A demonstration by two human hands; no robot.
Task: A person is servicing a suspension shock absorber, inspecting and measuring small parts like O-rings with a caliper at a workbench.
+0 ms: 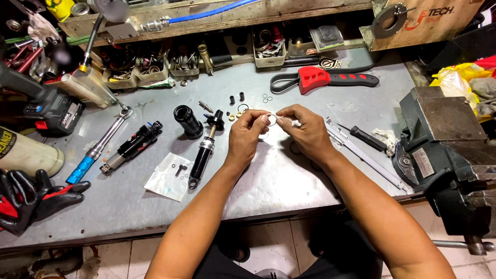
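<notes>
thin round ring (pixel 271 120) pinched between left hand (pixel 247 135) and right hand (pixel 308 132) grips | white rag scrap tucked in right | slim black shaft (pixel 204 152) laid at 9 o'clock on scuffed grey metal counter (pixel 279 181)

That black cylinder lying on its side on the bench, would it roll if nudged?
Probably: the black cylinder is round and lies on its side on the smooth metal bench. It looks hollow, so perhaps light. Neither the left hand nor right hand touches it.

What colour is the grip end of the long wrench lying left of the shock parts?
Blue, on the wrench, seen in the head view.
</notes>
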